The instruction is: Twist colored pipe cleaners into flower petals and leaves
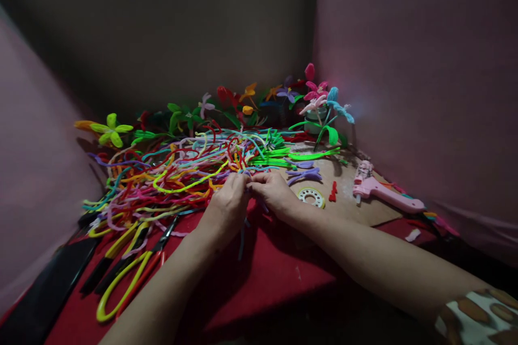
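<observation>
My left hand and my right hand meet fingertip to fingertip over the front of the red cloth. Both are closed in a pinch on a purple pipe cleaner, mostly hidden by the fingers. Below them a thin light-blue pipe cleaner hangs down; whether it joins the purple one I cannot tell. Just beyond the fingers spreads a tangled heap of coloured pipe cleaners. Right of my right hand lie bent purple pipe-cleaner pieces and a white, yellow-edged tape spool.
A pink glue gun rests on a brown board at right, near a small red piece. Yellow-handled scissors and pliers lie at left. Pipe-cleaner flowers stand along the back, before pink and grey walls.
</observation>
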The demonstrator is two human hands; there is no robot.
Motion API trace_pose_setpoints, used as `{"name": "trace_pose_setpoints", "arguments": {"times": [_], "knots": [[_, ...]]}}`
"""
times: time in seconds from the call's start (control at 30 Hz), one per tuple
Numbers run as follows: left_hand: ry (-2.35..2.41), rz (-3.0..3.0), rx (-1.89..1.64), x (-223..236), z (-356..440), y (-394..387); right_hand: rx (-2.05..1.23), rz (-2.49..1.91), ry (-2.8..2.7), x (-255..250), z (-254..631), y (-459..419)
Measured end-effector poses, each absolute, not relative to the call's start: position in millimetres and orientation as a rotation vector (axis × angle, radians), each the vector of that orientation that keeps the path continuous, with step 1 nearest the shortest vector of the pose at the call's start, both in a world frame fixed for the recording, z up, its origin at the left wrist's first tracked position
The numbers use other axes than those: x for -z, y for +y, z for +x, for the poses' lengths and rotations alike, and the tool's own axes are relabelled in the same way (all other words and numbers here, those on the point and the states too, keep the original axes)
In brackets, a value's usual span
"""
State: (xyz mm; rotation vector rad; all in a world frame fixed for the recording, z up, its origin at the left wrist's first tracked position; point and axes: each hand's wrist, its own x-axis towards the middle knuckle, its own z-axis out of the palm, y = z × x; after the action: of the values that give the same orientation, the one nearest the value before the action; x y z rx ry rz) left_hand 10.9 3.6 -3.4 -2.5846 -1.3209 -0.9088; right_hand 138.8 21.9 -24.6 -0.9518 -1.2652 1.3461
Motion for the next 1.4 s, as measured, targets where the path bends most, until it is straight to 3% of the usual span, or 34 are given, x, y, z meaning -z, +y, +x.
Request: {"name": "trace_pose_setpoints", "arguments": {"times": [0.1, 0.2, 0.3, 0.47, 0.67, 0.8, 1.03, 1.4], "knots": [[-1.5, -2.641, 1.232, -5.1, 7.2, 5.5, -1.456, -0.902, -1.144, 23.3, 140.4, 23.4], [-2.004, -2.659, 1.574, -13.6, 2.7, 9.9, -1.473, -0.844, -1.094, 21.7, 140.9, 23.4], [-2.338, -2.784, 1.66, -15.4, 2.5, 13.3, -1.476, -0.824, -1.093, 21.9, 140.0, 22.4], [-2.106, -2.846, 1.826, -5.6, 7.8, 12.9, -1.481, -0.828, -1.083, 22.7, 139.2, 21.4], [-1.663, -2.657, 1.476, 0.9, 5.4, 9.0, -1.573, -0.719, -1.035, 23.8, 138.0, 23.9], [-1.651, -2.803, 1.392, -2.1, 1.5, 7.2, -1.7, -0.54, -0.976, 21.9, 137.2, 23.4], [-1.673, -2.718, 1.032, -8.7, 3.3, 4.0, -1.647, -0.554, -0.925, 18.7, 137.3, 19.0], [-2.111, -3.175, 1.478, -18.2, 8.1, 2.7, -1.793, -0.598, -0.773, 23.1, 134.9, 21.9]]}}
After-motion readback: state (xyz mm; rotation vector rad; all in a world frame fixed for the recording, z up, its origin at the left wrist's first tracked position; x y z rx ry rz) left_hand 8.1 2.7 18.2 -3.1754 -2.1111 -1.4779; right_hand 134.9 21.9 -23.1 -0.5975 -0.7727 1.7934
